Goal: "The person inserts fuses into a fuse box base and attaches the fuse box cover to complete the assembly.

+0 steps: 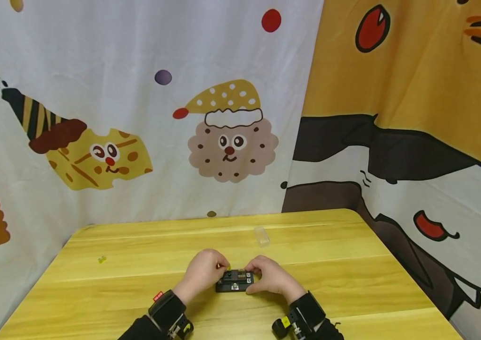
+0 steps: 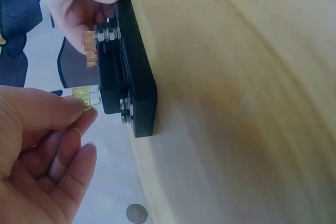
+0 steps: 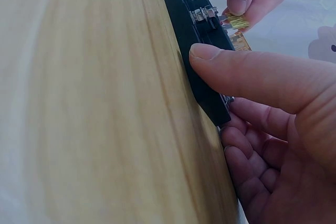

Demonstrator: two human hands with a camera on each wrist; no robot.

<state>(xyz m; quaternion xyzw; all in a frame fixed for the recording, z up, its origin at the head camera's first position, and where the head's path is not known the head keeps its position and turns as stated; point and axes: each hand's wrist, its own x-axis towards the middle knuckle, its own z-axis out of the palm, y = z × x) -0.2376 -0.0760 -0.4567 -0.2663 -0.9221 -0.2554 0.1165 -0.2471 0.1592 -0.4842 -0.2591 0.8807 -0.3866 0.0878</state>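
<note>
A black fuse block with metal screw terminals lies on the wooden table. My left hand pinches a yellow blade fuse between thumb and index finger. In the left wrist view, the fuse's metal prongs point at the block's top, with their tips at or just short of it. An orange fuse piece stands in the block beside it. My right hand holds the block's right end, thumb along the near side and fingers behind. The slots under the fuse are hidden.
A small clear plastic box lies on the table behind the block. Off to the left are small yellow-green pieces, probably more fuses. A printed curtain hangs behind the table's far edge.
</note>
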